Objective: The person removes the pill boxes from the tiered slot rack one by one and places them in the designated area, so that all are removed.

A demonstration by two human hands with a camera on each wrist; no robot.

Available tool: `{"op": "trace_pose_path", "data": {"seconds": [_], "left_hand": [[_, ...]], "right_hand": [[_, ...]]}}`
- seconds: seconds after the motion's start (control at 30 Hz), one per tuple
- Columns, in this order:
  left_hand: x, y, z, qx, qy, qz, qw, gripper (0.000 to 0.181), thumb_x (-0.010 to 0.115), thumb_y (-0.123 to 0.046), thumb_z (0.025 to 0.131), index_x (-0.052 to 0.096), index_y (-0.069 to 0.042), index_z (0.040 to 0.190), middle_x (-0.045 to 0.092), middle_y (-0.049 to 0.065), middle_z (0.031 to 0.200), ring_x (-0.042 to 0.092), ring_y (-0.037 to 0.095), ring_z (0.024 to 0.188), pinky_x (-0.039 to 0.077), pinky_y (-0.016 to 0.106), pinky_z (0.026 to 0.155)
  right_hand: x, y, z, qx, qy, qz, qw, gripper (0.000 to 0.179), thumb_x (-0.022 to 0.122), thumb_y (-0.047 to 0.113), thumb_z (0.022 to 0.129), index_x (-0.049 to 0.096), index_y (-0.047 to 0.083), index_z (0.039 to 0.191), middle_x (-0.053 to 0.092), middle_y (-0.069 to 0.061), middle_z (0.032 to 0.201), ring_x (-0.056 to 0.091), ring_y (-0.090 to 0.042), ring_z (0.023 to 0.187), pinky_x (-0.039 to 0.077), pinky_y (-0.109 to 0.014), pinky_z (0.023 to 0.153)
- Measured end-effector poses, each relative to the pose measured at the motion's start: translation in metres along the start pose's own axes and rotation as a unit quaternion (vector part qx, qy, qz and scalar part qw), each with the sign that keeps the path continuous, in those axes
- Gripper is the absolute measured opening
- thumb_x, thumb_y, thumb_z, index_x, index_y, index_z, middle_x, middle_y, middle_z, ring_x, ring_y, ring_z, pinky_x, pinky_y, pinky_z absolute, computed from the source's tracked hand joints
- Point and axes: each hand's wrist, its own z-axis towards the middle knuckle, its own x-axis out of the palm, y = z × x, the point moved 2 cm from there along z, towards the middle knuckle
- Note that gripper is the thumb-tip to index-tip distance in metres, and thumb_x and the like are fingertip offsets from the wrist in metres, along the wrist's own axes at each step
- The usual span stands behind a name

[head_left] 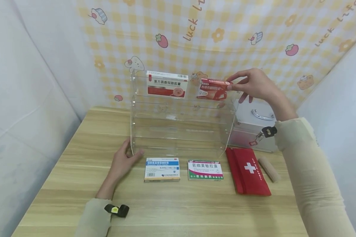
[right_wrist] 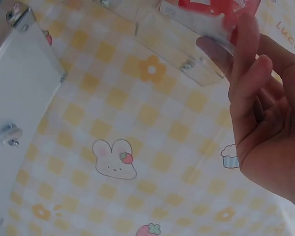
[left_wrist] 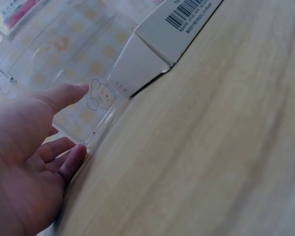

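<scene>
The wood-grain table (head_left: pixel 207 210) spread widest beneath me, and on it stood the tiered clear acrylic rack (head_left: pixel 178 133), whose middle I took as the clock's hub. I judged the shelving about half done: two medicine boxes were up on its top tier, two lay on the table off its front. At 3 o'clock sat the aluminium case (head_left: pixel 252 126), lid down, contents hidden; at 4, the red first aid pouch (head_left: pixel 243 171), closed, contents hidden too.

My right hand (head_left: pixel 253 84), at 2 o'clock, was nearly closed, thumb and forefinger pinching a box's end. My left hand (head_left: pixel 123 163), at 8, bracketed the rack's lower corner, thumb well apart from the bent fingers.

The compound paracetamol-amantadine box (head_left: pixel 166 85) stood at 11, the glucosamine sulfate box (head_left: pixel 162 170) lay at 7, the green-and-magenta capsule box (head_left: pixel 205 170) at 5. The red ibuprofen box (head_left: pixel 212 89), the pinched one, was at 2; whether it rested fully on the tier I couldn't tell. Smallest, beyond the pouch at 4, lay a wooden cylinder (head_left: pixel 269 169).
</scene>
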Motion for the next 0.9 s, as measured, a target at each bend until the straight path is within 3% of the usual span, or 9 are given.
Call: {"op": "trace_pose_path", "data": {"seconds": [0.3,0.6,0.77,0.9], "left_hand": [[0.000,-0.002,-0.001,-0.006,0.002,-0.009,0.9999,0.085,0.070,-0.045,0.089,0.025,-0.022,0.156,0.035,0.020,0.152,0.065,0.027,0.083,0.057,0.037,0.062],[0.001,-0.003,-0.002,-0.010,0.003,-0.003,0.9999,0.086,0.070,-0.046,0.089,0.023,-0.022,0.156,0.034,0.019,0.153,0.065,0.025,0.083,0.055,0.038,0.063],[0.001,-0.002,-0.002,-0.009,0.003,-0.003,1.0000,0.086,0.071,-0.046,0.088,0.024,-0.021,0.156,0.035,0.020,0.152,0.064,0.025,0.080,0.056,0.037,0.061],[0.000,-0.002,-0.002,-0.010,0.001,-0.003,0.9999,0.086,0.071,-0.046,0.088,0.024,-0.021,0.156,0.034,0.020,0.152,0.065,0.025,0.082,0.056,0.036,0.061]], "right_hand": [[-0.001,-0.002,0.001,0.023,-0.019,0.035,0.9989,0.045,0.079,0.035,0.084,0.068,0.012,0.121,0.070,-0.019,0.108,0.069,-0.028,0.062,0.054,-0.036,0.048],[-0.003,-0.003,0.000,0.035,-0.028,0.070,0.9966,0.046,0.081,0.032,0.082,0.069,0.009,0.121,0.073,-0.012,0.099,0.070,-0.028,0.062,0.057,-0.038,0.052],[-0.009,-0.004,-0.001,0.043,-0.053,0.094,0.9932,0.046,0.079,0.033,0.084,0.069,0.009,0.122,0.071,-0.016,0.104,0.070,-0.028,0.062,0.056,-0.038,0.052],[-0.019,-0.001,-0.003,0.036,-0.078,0.118,0.9893,0.045,0.079,0.034,0.083,0.070,0.011,0.121,0.074,-0.007,0.100,0.070,-0.026,0.060,0.055,-0.034,0.047]]}}
